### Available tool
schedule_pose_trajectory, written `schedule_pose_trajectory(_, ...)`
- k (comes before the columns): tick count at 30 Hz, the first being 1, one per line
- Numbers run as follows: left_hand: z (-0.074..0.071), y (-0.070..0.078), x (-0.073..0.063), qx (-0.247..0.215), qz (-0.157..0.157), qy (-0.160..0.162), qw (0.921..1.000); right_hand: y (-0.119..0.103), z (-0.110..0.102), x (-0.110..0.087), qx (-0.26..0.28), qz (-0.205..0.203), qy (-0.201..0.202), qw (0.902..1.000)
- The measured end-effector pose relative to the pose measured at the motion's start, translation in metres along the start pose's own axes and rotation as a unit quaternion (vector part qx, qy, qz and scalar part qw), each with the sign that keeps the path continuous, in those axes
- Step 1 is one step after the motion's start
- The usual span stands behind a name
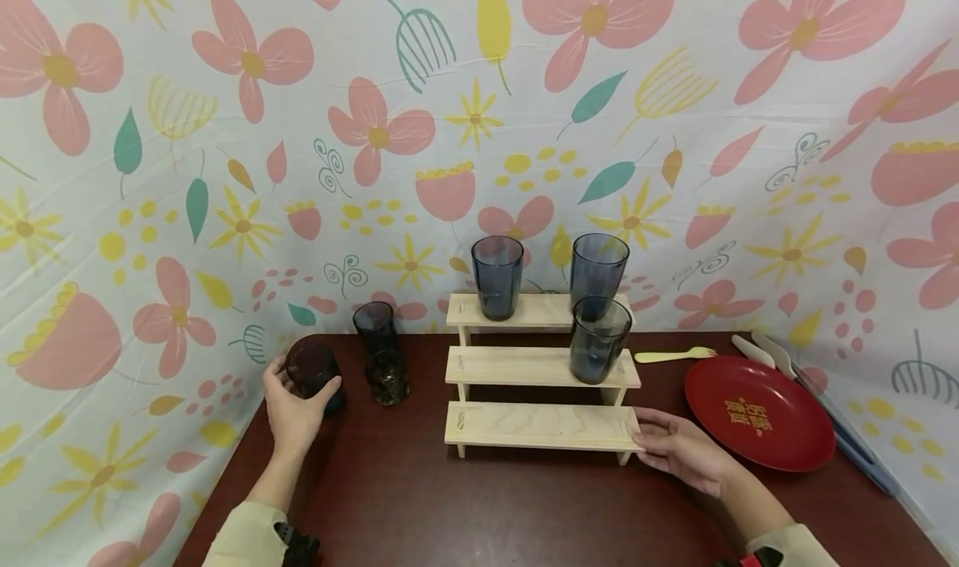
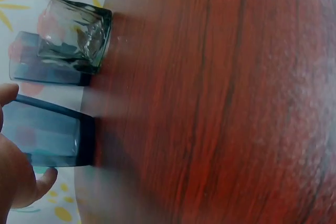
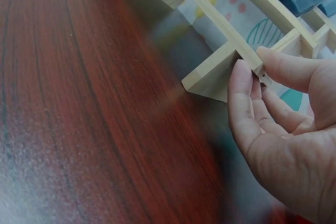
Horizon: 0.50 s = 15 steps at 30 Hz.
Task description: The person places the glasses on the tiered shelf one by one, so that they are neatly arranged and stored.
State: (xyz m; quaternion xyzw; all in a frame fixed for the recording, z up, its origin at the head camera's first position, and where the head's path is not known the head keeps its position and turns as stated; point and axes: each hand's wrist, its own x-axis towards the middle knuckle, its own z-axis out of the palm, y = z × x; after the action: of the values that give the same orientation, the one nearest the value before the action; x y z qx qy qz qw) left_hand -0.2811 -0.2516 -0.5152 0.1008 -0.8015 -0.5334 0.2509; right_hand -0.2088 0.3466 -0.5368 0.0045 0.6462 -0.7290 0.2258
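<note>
My left hand point(image 1: 295, 413) holds a dark blue glass point(image 1: 313, 369) at the table's left, thumb on one side and fingers on the other. In the left wrist view, that glass point(image 2: 50, 135) stands upright, its base at the tabletop. Just right of it are another blue glass point(image 1: 375, 324) and a short, clear grey glass point(image 1: 388, 380). My right hand point(image 1: 682, 450) pinches the right end of the lowest board of a three-step wooden rack point(image 1: 524, 425). Two blue glasses point(image 1: 498, 280) point(image 1: 599, 259) stand on its top step, and one blue glass point(image 1: 599, 342) on the middle step's right end.
A red plate point(image 1: 719, 384) with gold lettering lies at the right. Behind it are light-handled utensils point(image 1: 757, 346), with a blue handle point(image 1: 862, 450) along its right side. A yellow fork point(image 1: 674, 355) lies beside the rack. Patterned cloth point(image 1: 479, 134) hangs behind the brown table point(image 1: 479, 509).
</note>
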Motion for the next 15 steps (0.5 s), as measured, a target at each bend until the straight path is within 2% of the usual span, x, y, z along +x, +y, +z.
schedule_pose_trajectory(8, -0.0021, -0.0080, 0.0028, 0.025, 0.000, -0.016, 0.9995, 0.0010, 0.0000, 0.0011, 0.000, 0.004, 0.000, 1.0000)
schedule_pose_trajectory(15, -0.0033, -0.0112, 0.0046, 0.030, 0.002, -0.027, 0.9992, 0.0010, -0.0005, 0.0015, -0.003, 0.003, 0.001, 1.0000)
